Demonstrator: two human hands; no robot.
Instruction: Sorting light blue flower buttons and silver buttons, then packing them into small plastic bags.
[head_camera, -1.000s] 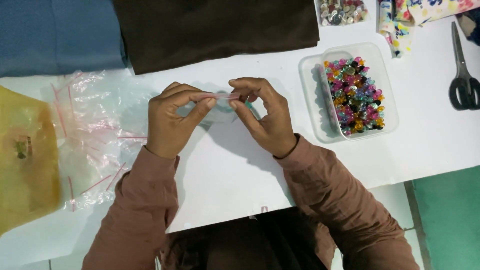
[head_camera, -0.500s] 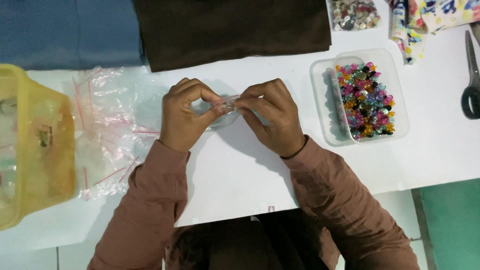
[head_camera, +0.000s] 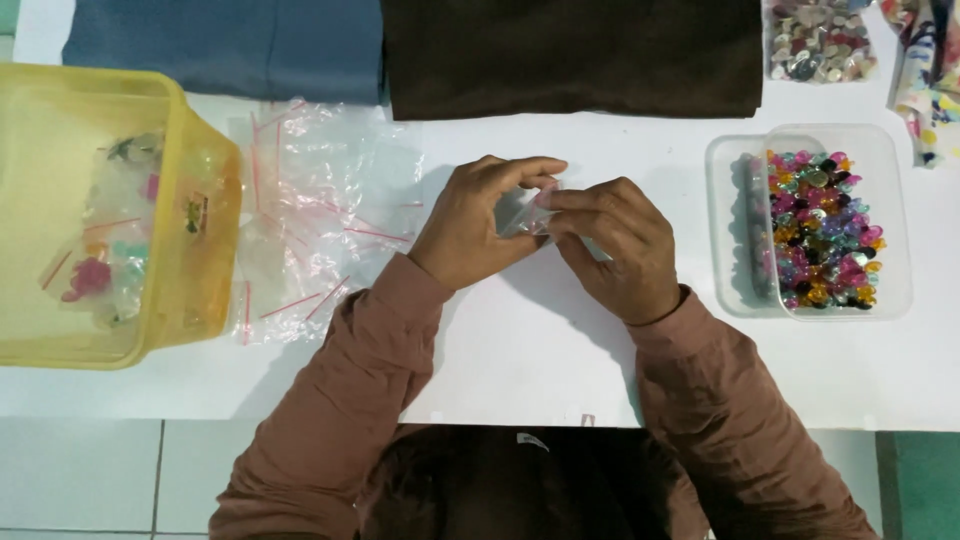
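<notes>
My left hand (head_camera: 478, 222) and my right hand (head_camera: 615, 245) meet over the middle of the white table (head_camera: 520, 340). Between their fingertips they pinch a small clear plastic bag (head_camera: 528, 212) with a red strip at its top. What is inside the bag is hidden by my fingers. A clear plastic box (head_camera: 820, 215) full of colourful gems stands to the right of my right hand. A pile of empty clear zip bags (head_camera: 310, 220) lies to the left of my left hand.
A yellow plastic tub (head_camera: 185, 215) with filled bags inside stands at the far left. Folded blue cloth (head_camera: 230, 45) and dark brown cloth (head_camera: 570, 55) lie along the back. A bag of pale gems (head_camera: 820, 40) and patterned fabric (head_camera: 925, 70) sit at the back right.
The view has shifted so the yellow tub has come fully into sight and the scissors have left the frame. Both hands stay together on the small bag.
</notes>
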